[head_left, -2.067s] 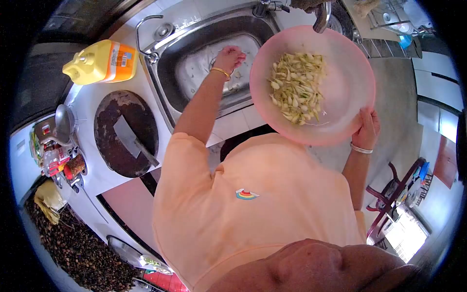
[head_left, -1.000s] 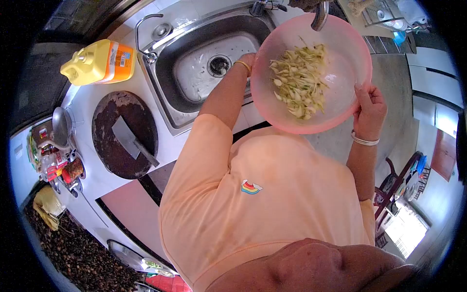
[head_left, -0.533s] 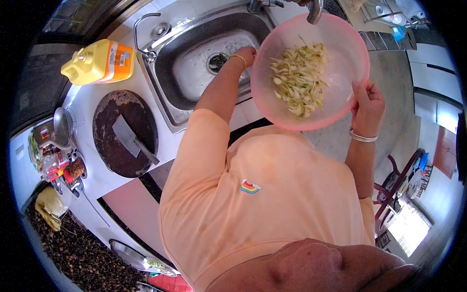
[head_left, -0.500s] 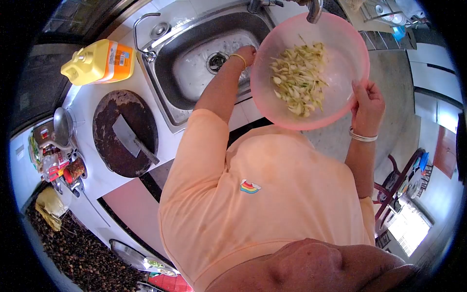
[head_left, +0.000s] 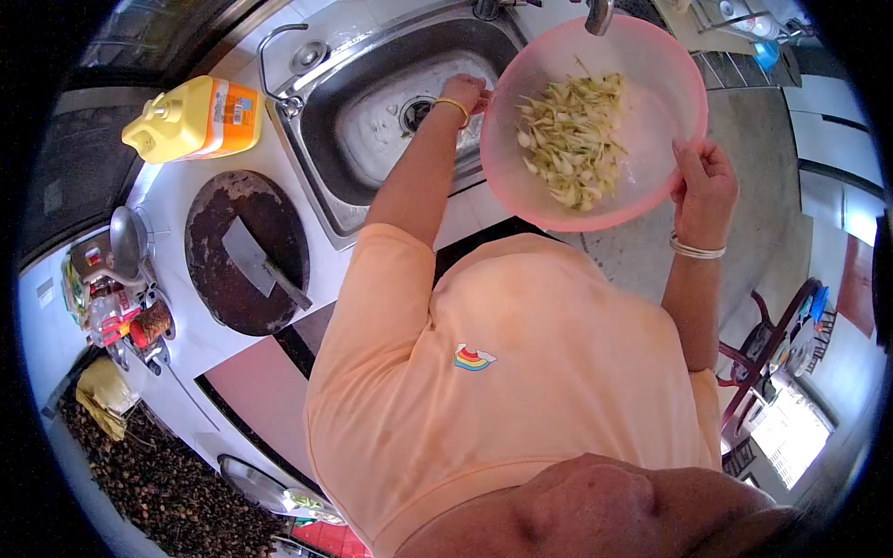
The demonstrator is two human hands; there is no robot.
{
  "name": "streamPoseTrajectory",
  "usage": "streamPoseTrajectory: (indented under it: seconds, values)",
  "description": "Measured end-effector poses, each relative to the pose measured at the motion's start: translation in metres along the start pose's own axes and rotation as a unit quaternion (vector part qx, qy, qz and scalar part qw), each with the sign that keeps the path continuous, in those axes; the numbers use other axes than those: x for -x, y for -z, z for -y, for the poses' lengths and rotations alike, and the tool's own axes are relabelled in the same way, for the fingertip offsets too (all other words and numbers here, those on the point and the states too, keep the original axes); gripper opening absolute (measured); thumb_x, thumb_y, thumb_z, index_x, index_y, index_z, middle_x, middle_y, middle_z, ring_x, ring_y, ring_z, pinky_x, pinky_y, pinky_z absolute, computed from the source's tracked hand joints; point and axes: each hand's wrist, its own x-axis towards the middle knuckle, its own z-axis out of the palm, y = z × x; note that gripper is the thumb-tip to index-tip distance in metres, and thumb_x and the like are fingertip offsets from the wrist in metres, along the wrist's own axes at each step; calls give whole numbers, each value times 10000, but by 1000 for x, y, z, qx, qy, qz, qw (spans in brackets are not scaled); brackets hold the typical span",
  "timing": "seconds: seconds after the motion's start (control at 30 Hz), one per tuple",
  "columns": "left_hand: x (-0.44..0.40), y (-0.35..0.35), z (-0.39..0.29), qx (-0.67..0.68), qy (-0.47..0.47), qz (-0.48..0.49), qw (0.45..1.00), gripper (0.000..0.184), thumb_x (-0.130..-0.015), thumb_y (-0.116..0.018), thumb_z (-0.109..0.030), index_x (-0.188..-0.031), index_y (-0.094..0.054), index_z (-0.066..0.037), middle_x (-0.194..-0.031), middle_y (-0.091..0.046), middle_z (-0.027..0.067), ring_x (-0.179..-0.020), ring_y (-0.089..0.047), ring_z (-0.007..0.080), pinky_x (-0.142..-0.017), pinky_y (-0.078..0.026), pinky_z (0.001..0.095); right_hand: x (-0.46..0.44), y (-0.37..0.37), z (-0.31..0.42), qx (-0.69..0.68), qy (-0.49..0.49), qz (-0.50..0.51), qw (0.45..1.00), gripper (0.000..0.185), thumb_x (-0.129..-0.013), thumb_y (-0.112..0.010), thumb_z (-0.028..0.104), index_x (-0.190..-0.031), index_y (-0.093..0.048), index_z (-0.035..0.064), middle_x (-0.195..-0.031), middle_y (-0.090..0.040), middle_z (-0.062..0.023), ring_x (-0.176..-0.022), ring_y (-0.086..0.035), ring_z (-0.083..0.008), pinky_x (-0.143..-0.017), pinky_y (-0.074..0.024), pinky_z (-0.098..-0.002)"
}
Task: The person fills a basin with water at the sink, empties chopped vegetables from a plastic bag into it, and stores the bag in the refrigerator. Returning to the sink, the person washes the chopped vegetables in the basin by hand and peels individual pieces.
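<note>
A translucent pink plastic basin [head_left: 656,121] hangs over the right end of the sink, just under the faucet [head_left: 600,17]. Inside it lies a heap of small whitish bulb-like pieces [head_left: 572,139] with thin pale-green stalks; their exact kind is unclear. My right hand [head_left: 704,181] pinches the basin's right rim, thumb on the inside. At the opposite rim is my left hand [head_left: 465,95], over the sink, its fingertips closed at the basin's edge and partly hidden. Below that hand, the metal sink [head_left: 372,139] shows a drain with bits of green around it.
Left of the sink stand a yellow jug [head_left: 191,119] with an orange label and a round dark chopping board [head_left: 209,270] bearing a cleaver [head_left: 251,256]. Jars and packets [head_left: 116,312] cluster farther left. A dark chair [head_left: 763,339] is at the right.
The basin has risen slightly in view, still between both hands. My left hand has shifted a little up and its fingers show more at the rim. The view has shifted slightly.
</note>
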Motion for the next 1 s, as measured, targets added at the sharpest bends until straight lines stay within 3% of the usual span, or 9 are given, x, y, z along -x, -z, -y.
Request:
streamPoseTrajectory:
  seconds: [0.07, 0.1, 0.2, 0.43, 0.57, 0.63, 0.77, 0.93, 1.0]
  values:
    - [14, 4, -10, -330, -71, -33, 941, 260, -884, -529, -237, -1059, -571, -49, -1050, -639, 127, -861, -646, 255, -699, -528, 381, 0, -1, 0, 9, -1, -5, 1000, 146, -800, -691, 143, -763, -576, 61, -559, -490, 38, -438, -402, -37, -382, -276, -199]
    - [19, 8, -13, -620, -133, -63, 771, 292, -886, -533, -253, -1095, -572, -52, -1118, -624, 141, -938, -641, 284, -763, -521, 402, 0, -1, 0, 19, -3, -10, 1000, 149, -800, -690, 143, -758, -573, 62, -561, -491, 37, -439, -403, -39, -383, -277, -201]
    - [-3, 19, 8, -667, -114, 21, 736, 318, -885, -524, -249, -1148, -566, -76, -1154, -603, 149, -1028, -605, 312, -876, -475, 419, -2, 1, -2, 6, 1, 5, 1000, 149, -800, -689, 142, -754, -571, 62, -561, -489, 34, -439, -405, -44, -387, -282, -203]
    - [45, -3, -31, -541, -165, -223, 794, 209, -858, -519, -203, -993, -623, -81, -986, -659, 135, -947, -628, 316, -808, -463, 464, -1, 1, 1, 31, 6, -16, 999, 156, -797, -691, 145, -749, -569, 61, -558, -491, 27, -435, -409, -48, -386, -292, -206]
    - [46, -44, -38, -398, -460, -92, 789, 319, -823, -538, -304, -1064, -573, -98, -981, -634, 140, -998, -581, 324, -847, -425, 492, 0, 3, 2, -1, -7, -1, 1000, 160, -800, -686, 145, -740, -563, 62, -556, -493, 26, -433, -417, -54, -387, -300, -207]
    - [38, -70, -22, -417, -597, -64, 683, 438, -850, -499, -384, -1153, -537, -70, -1163, -555, 167, -1139, -479, 339, -956, -371, 446, 3, 1, 5, -2, -10, 1, 1000, 161, -800, -686, 145, -740, -561, 62, -555, -492, 26, -432, -420, -55, -386, -302, -207]
    - [45, -95, -13, -508, -519, -42, 686, 537, -871, -458, -435, -1219, -494, -27, -1281, -468, 171, -1248, -369, 341, -1035, -293, 401, 5, -9, 10, 11, 12, 17, 1000, 152, -804, -686, 145, -760, -571, 57, -559, -501, 23, -433, -424, -51, -385, -300, -203]
    - [74, -93, -17, -325, -412, 16, 851, 580, -890, -468, -347, -1348, -353, -10, -1286, -457, 197, -1237, -387, 337, -1052, -281, 402, 11, -21, 22, 11, 5, 14, 1000, 143, -808, -683, 138, -776, -578, 48, -564, -512, 18, -434, -424, -48, -386, -300, -197]
    - [65, -91, -17, -460, -440, 14, 771, 525, -846, -514, -316, -1265, -430, -10, -1319, -437, 179, -1248, -390, 302, -1039, -306, 388, 10, -19, 23, 5, 16, 25, 1000, 139, -811, -682, 131, -785, -579, 41, -565, -517, 17, -435, -424, -47, -385, -301, -196]
